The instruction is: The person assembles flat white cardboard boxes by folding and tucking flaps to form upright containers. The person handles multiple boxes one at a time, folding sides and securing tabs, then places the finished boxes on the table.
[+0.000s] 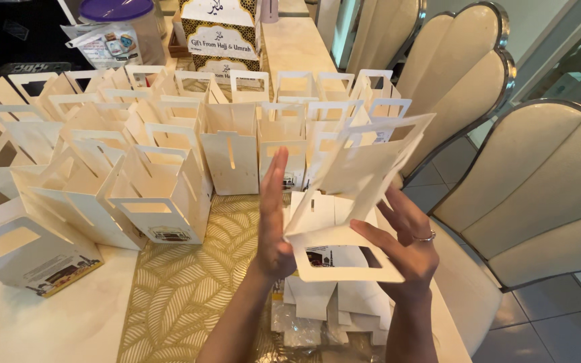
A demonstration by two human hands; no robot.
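While the left hand (274, 222) stands flat and upright with fingers straight, its palm pressed against the side of a half-folded cream card box (354, 195), the right hand (408, 245) cups the box from the other side and below, fingers spread and lightly curled around a panel with a cut-out handle slot. Raised above the table's (48, 323) near edge, the box sits between both hands. Its lower folds are hidden behind the front flap, and the stack of flat blanks (334, 302) beneath is partly covered by the wrists. Rows of finished boxes (163, 181) stand beyond on a gold patterned runner (189, 282).
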